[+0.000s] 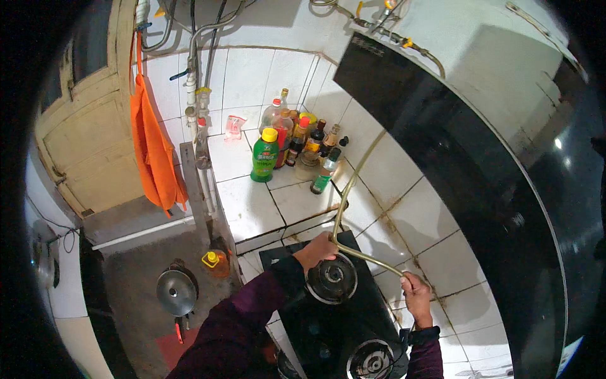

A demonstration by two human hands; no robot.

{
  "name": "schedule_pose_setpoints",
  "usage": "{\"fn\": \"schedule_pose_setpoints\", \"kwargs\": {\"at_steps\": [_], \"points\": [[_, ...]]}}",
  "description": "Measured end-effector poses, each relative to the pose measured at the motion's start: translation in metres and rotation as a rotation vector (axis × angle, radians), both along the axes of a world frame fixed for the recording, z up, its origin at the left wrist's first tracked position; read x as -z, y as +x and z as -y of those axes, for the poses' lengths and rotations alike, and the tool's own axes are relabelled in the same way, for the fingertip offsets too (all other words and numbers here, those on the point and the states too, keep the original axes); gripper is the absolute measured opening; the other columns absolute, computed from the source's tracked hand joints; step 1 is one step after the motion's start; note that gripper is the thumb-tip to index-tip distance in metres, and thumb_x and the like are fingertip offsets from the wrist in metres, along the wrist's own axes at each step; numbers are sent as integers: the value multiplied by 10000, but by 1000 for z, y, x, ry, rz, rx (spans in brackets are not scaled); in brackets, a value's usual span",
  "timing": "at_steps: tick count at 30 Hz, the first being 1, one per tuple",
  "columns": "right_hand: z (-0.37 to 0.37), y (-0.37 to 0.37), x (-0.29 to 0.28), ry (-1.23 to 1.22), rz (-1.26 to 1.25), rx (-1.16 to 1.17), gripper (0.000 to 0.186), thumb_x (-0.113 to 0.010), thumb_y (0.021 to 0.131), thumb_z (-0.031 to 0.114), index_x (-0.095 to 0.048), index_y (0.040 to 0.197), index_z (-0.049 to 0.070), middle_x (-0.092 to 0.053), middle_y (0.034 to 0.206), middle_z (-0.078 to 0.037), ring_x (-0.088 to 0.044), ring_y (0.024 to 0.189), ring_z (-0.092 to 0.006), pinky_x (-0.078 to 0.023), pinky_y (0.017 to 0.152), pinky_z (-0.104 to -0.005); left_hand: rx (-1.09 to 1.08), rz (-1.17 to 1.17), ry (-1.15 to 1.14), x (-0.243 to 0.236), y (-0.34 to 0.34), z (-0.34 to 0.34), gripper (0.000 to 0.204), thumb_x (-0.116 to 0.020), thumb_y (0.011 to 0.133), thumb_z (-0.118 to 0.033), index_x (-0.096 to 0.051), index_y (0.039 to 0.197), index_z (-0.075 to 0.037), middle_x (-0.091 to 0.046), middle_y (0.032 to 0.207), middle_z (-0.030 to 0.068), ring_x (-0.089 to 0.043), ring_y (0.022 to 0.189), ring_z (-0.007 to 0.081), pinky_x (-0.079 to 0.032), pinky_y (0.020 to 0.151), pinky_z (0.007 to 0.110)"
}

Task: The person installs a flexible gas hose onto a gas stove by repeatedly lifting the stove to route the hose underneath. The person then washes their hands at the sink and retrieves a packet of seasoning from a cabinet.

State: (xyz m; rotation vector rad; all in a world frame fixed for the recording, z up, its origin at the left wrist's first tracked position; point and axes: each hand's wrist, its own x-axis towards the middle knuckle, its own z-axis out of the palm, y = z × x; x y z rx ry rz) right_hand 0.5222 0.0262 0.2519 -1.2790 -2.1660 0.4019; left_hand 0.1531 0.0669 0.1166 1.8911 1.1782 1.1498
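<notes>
A yellowish gas hose (362,167) runs down the tiled wall from behind the range hood and bends sharply above the stove. My left hand (317,251) is closed around the hose at that bend, over the far burner (331,281). Farther right, my right hand (416,297) is closed on the same hose near the stove's right edge. Between the two hands the hose slants down to the right. Beneath them is a black two-burner gas stove (315,338), with the near burner (370,360) left of my right wrist. The hose's end is hidden by my right hand.
Several sauce bottles and a green bottle with a yellow cap (264,156) stand on the tiled ledge (247,205). A black range hood (454,170) overhangs the right side. On the floor are a lidded pan (176,292) and an oil jug (217,265). An orange apron (153,142) hangs left.
</notes>
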Motion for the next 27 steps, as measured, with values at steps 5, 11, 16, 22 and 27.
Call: {"fn": "schedule_pose_setpoints", "kwargs": {"at_steps": [5,11,16,22,27], "points": [[-17,-19,12,-57,44,80,254,-733,961,216,-725,1129,25,-712,881,-134,-650,723,-226,-519,669,-350,-98,256,194,37,-21,-59,391,-715,926,-177,-586,1250,0,-626,1117,108,-634,944,239,-516,926,386],[-28,-39,31,-391,-148,55,255,-740,969,209,-733,1131,12,-683,881,-24,-583,795,-115,-506,724,-304,-254,283,-329,51,16,-126,579,-649,861,-107,-524,1425,-69,-669,1220,224,-636,1112,406,-511,937,466],[-16,-57,51,-710,-201,62,200,-721,981,194,-725,1033,1,-656,849,-30,-569,768,-118,-479,722,-275,-610,280,-42,64,-2,-150,474,-597,787,15,-655,1247,-81,-699,1073,226,-640,1046,451,-515,917,481],[-7,-97,67,-454,211,-93,228,-695,982,198,-718,1105,7,-706,934,-152,-676,870,-248,-535,775,-351,-655,180,-3,72,-21,-172,340,-588,800,25,-658,1121,-61,-698,1044,213,-649,1008,429,-516,870,502],[-14,-120,84,-262,350,-93,299,-696,968,248,-708,1147,9,-718,987,-207,-703,912,-349,-558,813,-397,-580,294,-131,85,-33,-166,287,-619,915,-101,-623,1200,-65,-707,1028,180,-672,935,373,-531,817,456]]}}
